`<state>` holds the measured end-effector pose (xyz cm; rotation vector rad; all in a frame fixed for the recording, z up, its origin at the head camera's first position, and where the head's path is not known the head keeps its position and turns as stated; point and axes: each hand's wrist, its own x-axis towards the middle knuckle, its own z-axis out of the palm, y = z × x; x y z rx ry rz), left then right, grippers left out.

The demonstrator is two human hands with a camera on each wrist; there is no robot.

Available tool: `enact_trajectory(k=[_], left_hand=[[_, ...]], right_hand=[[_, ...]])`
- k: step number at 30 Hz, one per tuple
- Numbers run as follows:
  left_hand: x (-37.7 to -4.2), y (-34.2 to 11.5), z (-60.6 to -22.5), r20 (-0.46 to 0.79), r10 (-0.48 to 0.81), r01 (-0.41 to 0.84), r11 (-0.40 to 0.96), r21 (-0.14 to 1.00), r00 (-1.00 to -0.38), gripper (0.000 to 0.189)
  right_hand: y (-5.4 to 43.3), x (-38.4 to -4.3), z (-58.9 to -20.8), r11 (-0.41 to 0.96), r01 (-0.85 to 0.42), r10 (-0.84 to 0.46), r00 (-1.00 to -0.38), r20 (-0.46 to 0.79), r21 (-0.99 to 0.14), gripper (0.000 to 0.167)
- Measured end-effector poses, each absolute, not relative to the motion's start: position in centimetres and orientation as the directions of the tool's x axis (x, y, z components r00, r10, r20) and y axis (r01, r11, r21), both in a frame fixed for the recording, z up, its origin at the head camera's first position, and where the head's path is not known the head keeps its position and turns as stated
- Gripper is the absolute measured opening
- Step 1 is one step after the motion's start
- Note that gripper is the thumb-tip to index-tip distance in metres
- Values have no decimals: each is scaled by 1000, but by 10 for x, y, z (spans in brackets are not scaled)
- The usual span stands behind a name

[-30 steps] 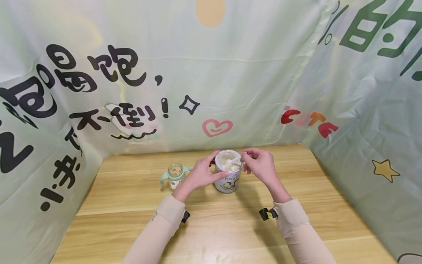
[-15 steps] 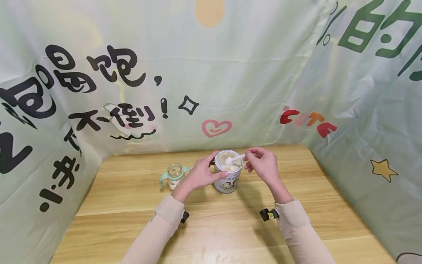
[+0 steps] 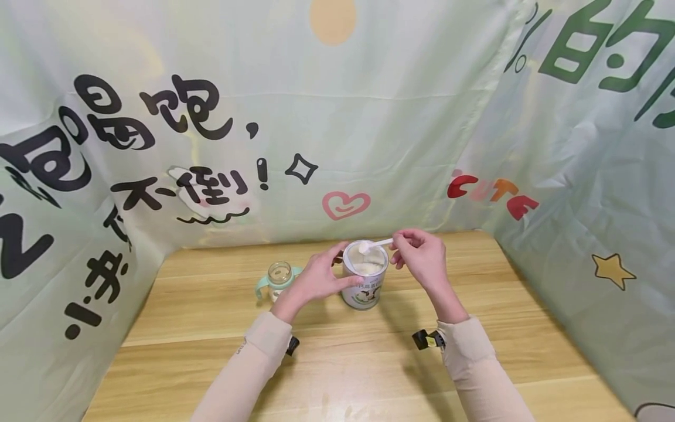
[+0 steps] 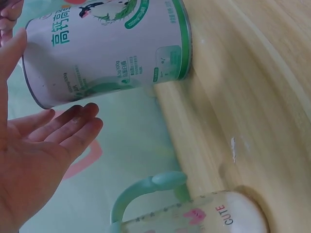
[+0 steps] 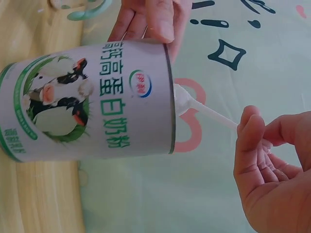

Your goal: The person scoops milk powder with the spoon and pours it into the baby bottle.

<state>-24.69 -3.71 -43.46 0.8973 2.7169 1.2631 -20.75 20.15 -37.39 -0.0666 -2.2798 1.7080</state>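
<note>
A milk powder can (image 3: 362,296) with a cow picture stands upright on the table, its top uncovered and pale powder inside. My left hand (image 3: 319,278) holds it near the rim, thumb on the front and fingers round the far side. In the right wrist view, my right hand (image 5: 272,165) pinches the handle end of a white measuring scoop (image 5: 214,113). The scoop's bowl, with white powder on it, is at the can's mouth. Left of the can, partly behind my left wrist, stands a lidless baby bottle (image 3: 279,274) with mint-green handles.
The wooden table (image 3: 337,375) carries the can and the bottle. Printed cloth (image 3: 411,117) walls it in at the back and both sides. A small white mark (image 4: 233,149) shows on the wood between can and bottle.
My right hand has risen slightly, lifting the scoop out of the powder to the top of the can. The can, bottle and left hand stay nearly where they were.
</note>
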Motion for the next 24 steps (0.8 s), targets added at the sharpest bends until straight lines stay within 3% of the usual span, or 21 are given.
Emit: enact_trajectory(k=[13,24], left_hand=[[-247,-56,-424,175,429,413,559,719,-886,94],[-248,-79,-416,264,391,459,583,670,-882,74]], right_hand=[[186,-208,-364,242,-180,193,-954,229,-954,22],[169,-213,-364,215,-227,147,-954,261,-950,21]])
